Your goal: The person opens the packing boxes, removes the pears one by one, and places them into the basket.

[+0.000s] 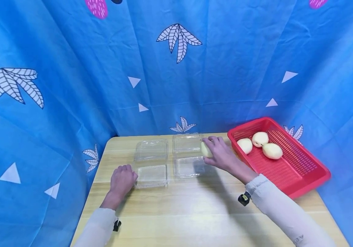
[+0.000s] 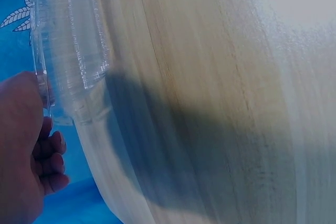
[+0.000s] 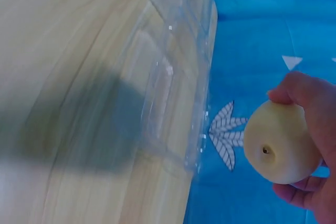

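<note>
My right hand (image 1: 221, 153) grips a pale yellow pear (image 3: 278, 142), holding it above the right-hand clear plastic box (image 1: 190, 167). In the head view the fingers cover much of the pear; the right wrist view shows its dimpled end, with thumb and fingers on opposite sides. My left hand (image 1: 122, 180) is at the near left corner of the left-hand clear plastic box (image 1: 151, 175), fingers curled. In the left wrist view, the thumb side of that hand pinches the box's edge (image 2: 42, 85). Both boxes lie opened out, with a second half behind the near one.
A red plastic basket (image 1: 287, 176) stands on the right of the wooden table (image 1: 182, 216), tilted across its edge. Several pears (image 1: 272, 151) lie at its far end. A blue patterned curtain (image 1: 176, 85) hangs behind and along both sides.
</note>
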`<move>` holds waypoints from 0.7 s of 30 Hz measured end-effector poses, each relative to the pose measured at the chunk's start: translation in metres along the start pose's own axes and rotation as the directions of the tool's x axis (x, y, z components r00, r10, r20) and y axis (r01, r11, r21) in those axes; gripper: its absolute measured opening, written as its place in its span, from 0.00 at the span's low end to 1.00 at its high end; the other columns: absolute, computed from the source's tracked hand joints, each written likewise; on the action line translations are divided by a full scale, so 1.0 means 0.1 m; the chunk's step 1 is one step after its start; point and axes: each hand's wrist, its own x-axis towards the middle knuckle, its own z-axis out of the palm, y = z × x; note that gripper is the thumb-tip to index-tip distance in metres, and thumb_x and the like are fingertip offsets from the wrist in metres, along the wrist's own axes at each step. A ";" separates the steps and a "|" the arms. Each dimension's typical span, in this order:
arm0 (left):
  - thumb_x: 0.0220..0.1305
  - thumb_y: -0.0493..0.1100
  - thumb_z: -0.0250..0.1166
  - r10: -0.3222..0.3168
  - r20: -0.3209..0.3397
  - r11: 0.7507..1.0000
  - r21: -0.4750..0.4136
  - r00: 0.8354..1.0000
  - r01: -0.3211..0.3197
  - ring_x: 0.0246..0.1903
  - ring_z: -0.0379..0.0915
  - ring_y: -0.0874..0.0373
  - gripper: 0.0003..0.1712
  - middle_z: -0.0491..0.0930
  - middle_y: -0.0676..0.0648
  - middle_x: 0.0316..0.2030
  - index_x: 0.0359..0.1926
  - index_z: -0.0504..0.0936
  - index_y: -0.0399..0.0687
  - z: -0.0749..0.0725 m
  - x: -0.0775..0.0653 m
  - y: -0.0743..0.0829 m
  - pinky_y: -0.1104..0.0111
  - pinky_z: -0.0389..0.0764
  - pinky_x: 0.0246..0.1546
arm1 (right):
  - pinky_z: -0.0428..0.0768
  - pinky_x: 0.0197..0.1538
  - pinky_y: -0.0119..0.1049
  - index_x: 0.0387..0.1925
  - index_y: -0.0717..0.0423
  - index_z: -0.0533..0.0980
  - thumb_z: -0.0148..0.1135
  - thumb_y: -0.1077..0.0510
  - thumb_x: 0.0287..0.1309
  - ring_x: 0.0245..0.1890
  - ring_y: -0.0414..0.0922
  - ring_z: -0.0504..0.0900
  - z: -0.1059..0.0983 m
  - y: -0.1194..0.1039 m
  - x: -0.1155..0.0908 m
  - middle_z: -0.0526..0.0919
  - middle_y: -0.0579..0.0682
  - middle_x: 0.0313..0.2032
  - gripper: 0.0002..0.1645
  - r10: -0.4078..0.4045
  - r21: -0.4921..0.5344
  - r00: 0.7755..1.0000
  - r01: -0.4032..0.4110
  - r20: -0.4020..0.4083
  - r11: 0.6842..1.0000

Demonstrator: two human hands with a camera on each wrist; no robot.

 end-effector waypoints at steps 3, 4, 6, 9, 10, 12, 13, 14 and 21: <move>0.63 0.43 0.65 -0.018 0.019 1.000 -0.024 1.000 0.019 0.19 0.61 0.51 0.16 0.66 0.46 0.17 0.23 0.72 0.38 -0.01 0.00 0.00 0.62 0.69 0.22 | 0.85 0.45 0.58 0.68 0.54 0.73 0.78 0.46 0.48 0.53 0.65 0.79 -0.04 0.09 -0.04 0.79 0.66 0.58 0.46 0.008 -0.031 1.000 -0.008 -0.010 0.999; 0.63 0.43 0.65 -0.019 0.016 0.999 -0.027 1.000 0.019 0.19 0.61 0.51 0.16 0.66 0.45 0.17 0.23 0.72 0.38 -0.01 0.00 0.00 0.62 0.69 0.22 | 0.85 0.44 0.58 0.68 0.54 0.73 0.78 0.46 0.48 0.53 0.65 0.79 -0.06 0.11 -0.06 0.79 0.66 0.57 0.46 0.010 -0.039 1.000 -0.010 -0.011 0.999; 0.62 0.43 0.65 -0.019 0.010 0.999 -0.031 1.000 0.019 0.19 0.61 0.51 0.17 0.66 0.45 0.17 0.23 0.72 0.38 -0.01 0.00 0.01 0.61 0.69 0.22 | 0.85 0.44 0.57 0.68 0.54 0.73 0.78 0.46 0.48 0.52 0.64 0.78 -0.09 0.17 -0.08 0.79 0.66 0.57 0.46 0.016 -0.048 1.000 -0.017 -0.009 0.999; 0.62 0.43 0.65 -0.020 0.009 0.999 -0.031 1.000 0.020 0.19 0.62 0.51 0.17 0.67 0.45 0.17 0.23 0.71 0.38 0.00 0.00 0.01 0.61 0.70 0.22 | 0.85 0.43 0.57 0.68 0.55 0.72 0.78 0.47 0.49 0.52 0.64 0.77 -0.14 0.25 -0.12 0.78 0.67 0.58 0.46 0.036 -0.041 0.999 -0.036 -0.004 0.998; 0.62 0.43 0.66 -0.022 0.011 0.999 -0.032 1.000 0.023 0.19 0.62 0.51 0.17 0.67 0.45 0.17 0.23 0.72 0.39 0.01 0.00 0.00 0.61 0.70 0.22 | 0.85 0.43 0.57 0.69 0.55 0.72 0.78 0.48 0.49 0.53 0.64 0.76 -0.15 0.28 -0.14 0.78 0.67 0.58 0.46 0.045 -0.037 0.999 -0.046 -0.003 0.998; 0.63 0.43 0.66 -0.027 0.020 0.999 -0.033 0.999 0.028 0.20 0.62 0.51 0.17 0.68 0.45 0.17 0.23 0.72 0.39 0.01 0.00 0.00 0.61 0.71 0.22 | 0.86 0.44 0.59 0.69 0.56 0.72 0.78 0.50 0.48 0.54 0.65 0.76 -0.18 0.32 -0.17 0.77 0.68 0.59 0.46 0.066 -0.024 0.998 -0.066 -0.002 0.998; 0.63 0.43 0.66 -0.029 0.024 0.999 -0.031 0.999 0.030 0.20 0.63 0.51 0.17 0.68 0.45 0.17 0.23 0.72 0.39 0.01 0.00 0.00 0.61 0.71 0.22 | 0.85 0.45 0.60 0.69 0.57 0.72 0.78 0.50 0.48 0.54 0.65 0.75 -0.19 0.35 -0.18 0.77 0.67 0.59 0.46 0.077 -0.015 0.997 -0.077 0.000 0.997; 0.63 0.43 0.66 -0.031 0.030 0.999 -0.032 0.999 0.032 0.20 0.63 0.51 0.17 0.68 0.45 0.17 0.24 0.72 0.39 0.01 0.00 0.00 0.61 0.71 0.22 | 0.85 0.46 0.60 0.69 0.57 0.72 0.79 0.51 0.47 0.55 0.65 0.75 -0.20 0.38 -0.20 0.77 0.67 0.59 0.46 0.090 -0.005 0.996 -0.090 0.003 0.996; 0.62 0.43 0.67 -0.020 -0.002 1.000 -0.019 1.000 0.019 0.19 0.62 0.51 0.17 0.67 0.45 0.17 0.23 0.71 0.40 0.00 0.00 0.01 0.61 0.70 0.21 | 0.81 0.52 0.62 0.69 0.59 0.71 0.79 0.53 0.45 0.57 0.64 0.72 -0.28 0.57 -0.32 0.76 0.67 0.62 0.48 0.181 0.046 0.983 -0.182 0.030 0.982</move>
